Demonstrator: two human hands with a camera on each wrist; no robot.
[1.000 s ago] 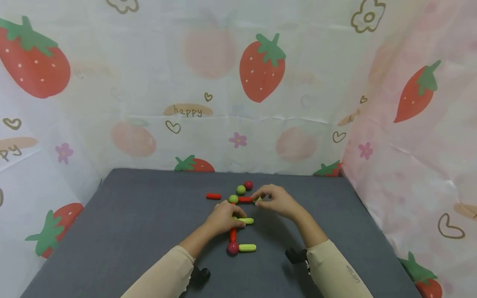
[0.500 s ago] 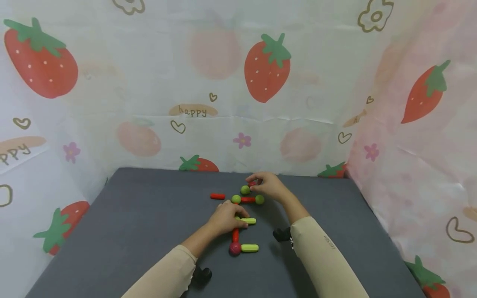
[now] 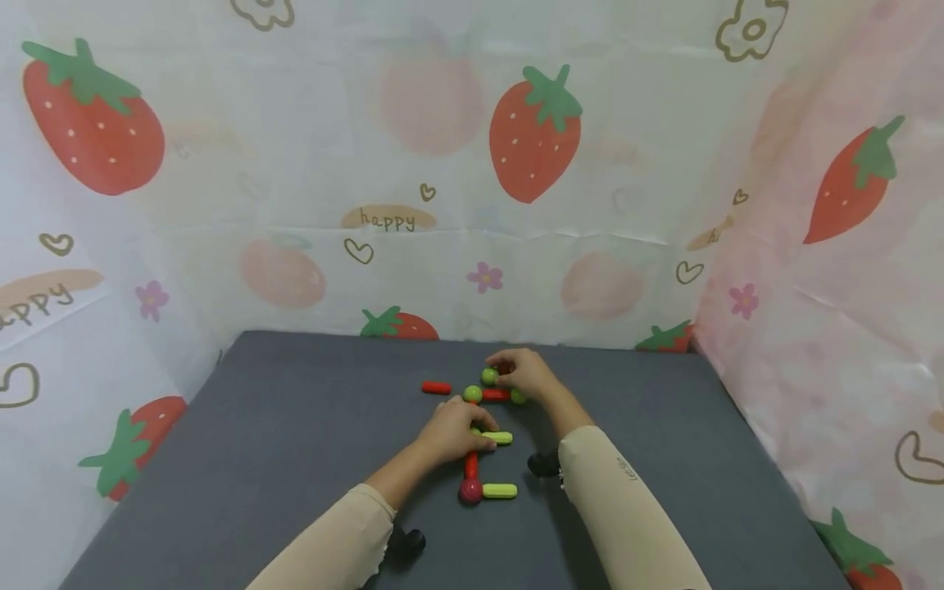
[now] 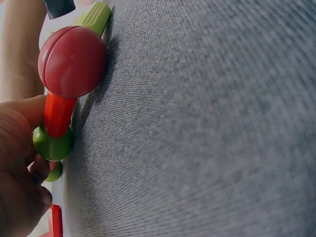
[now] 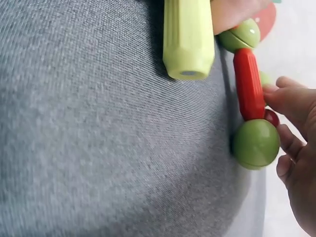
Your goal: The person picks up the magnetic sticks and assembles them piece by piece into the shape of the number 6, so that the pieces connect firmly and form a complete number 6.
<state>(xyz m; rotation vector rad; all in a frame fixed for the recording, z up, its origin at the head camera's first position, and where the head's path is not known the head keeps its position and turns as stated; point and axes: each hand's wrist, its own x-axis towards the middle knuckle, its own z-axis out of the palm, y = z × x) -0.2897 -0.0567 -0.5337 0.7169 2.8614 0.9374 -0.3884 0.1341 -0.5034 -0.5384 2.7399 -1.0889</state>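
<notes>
So the change here is all on the right hand (image 3: 525,373). A second ago its fingers were at the end green ball (image 5: 256,143); now they're on the back red ball (image 5: 271,117), far beyond the front red ball (image 3: 471,492) and a bit to its right. Looks like a pinch: the fingers mostly hide that ball from the head view, but the right wrist view shows it between thumb and fingers.

The end green ball stays against the tip of the crosswise red stick (image 3: 496,395) with nobody touching it, so I'd call that joint done and the work shifted to a loose piece.

Left hand (image 3: 451,428) hasn't really budged: fingers curled round the middle green ball (image 4: 54,145), straight beyond the front red ball, which I'd guess steadies the build. The back red ball is near the loose green ball (image 3: 490,376), no stick visible on either. The spare red stick (image 3: 436,387) lies on the tabletop (image 3: 332,442), beyond the front red ball and to its left, untouched.
</notes>
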